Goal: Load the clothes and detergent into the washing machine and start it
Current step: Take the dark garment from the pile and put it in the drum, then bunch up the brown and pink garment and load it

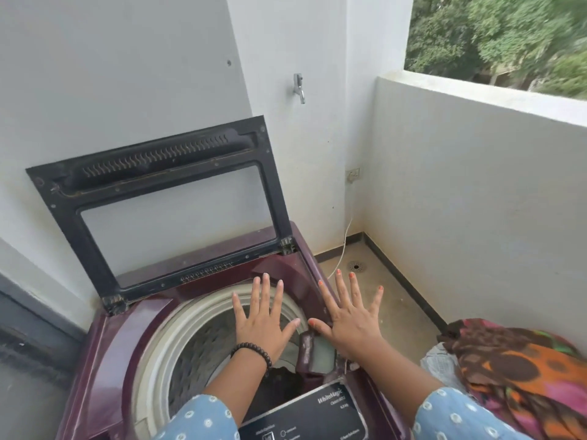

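The washing machine point(127, 338) is showing glossy maroon plastic, its drum point(203, 344) perforated metal; the clothes point(521, 369) are looking like soft printed cloth.

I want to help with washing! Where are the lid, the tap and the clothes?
lid point(165, 217), head view, on its clear window pane.
tap point(299, 88), head view, on its metal body on the wall.
clothes point(521, 373), head view, on the orange and brown patterned cloth at right.

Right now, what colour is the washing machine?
Dark maroon washing machine, with a black lid; head view.
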